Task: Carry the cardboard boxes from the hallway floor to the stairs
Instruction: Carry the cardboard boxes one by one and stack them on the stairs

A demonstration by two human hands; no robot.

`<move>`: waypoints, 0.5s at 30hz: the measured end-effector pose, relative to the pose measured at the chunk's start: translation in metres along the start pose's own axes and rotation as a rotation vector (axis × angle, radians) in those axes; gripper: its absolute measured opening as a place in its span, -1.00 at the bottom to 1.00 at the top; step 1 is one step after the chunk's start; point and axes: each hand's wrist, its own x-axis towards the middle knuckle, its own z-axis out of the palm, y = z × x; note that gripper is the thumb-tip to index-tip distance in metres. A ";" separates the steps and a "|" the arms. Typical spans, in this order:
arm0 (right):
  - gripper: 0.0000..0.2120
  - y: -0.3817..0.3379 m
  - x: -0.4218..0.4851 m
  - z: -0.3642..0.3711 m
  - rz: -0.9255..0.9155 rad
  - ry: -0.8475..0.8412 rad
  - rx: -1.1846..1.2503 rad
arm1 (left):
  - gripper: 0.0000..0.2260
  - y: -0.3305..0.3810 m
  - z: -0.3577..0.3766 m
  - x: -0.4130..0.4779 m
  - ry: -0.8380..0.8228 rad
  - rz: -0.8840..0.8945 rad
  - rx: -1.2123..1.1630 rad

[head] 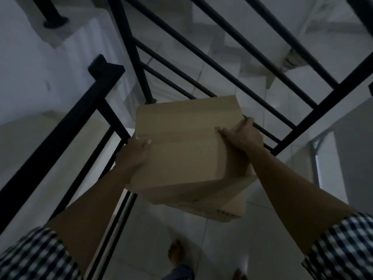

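Nearest the camera, two checked sleeves (30,257) sit at the bottom corners, each cut off by the frame. Between them, low down, two bare feet show on the pale tiled floor (153,229): one foot (176,252) is blurred, the other is mostly cut off by the bottom edge.

Two bare forearms reach forward to two boxes, stacked and held in the air above the floor. The top box (185,142) is plain and closed. The lower box (220,207) shows only a corner and part of one side beneath it; faint marks on it are too blurred to read.

The left hand (134,153) clasps the top box's left edge, thumb on the lid, its fingers hidden down the side. The right hand (241,133) grips the right edge, thumb on top, fingers curled over the far corner.

Beyond, black railings (201,57) cross the view, and pale stairs (252,41) lie dim and blurred behind them.
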 end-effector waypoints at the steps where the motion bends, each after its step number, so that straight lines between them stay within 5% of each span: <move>1: -0.02 0.000 -0.003 -0.001 0.006 0.034 0.020 | -0.29 0.008 -0.005 0.009 0.026 0.021 0.050; 7: 0.02 0.021 -0.072 0.025 0.165 0.300 -0.068 | -0.30 0.083 -0.007 0.075 0.053 0.531 0.276; 15: 0.15 0.031 -0.135 0.078 0.558 0.329 0.522 | -0.13 0.121 0.026 0.124 -0.170 0.632 0.512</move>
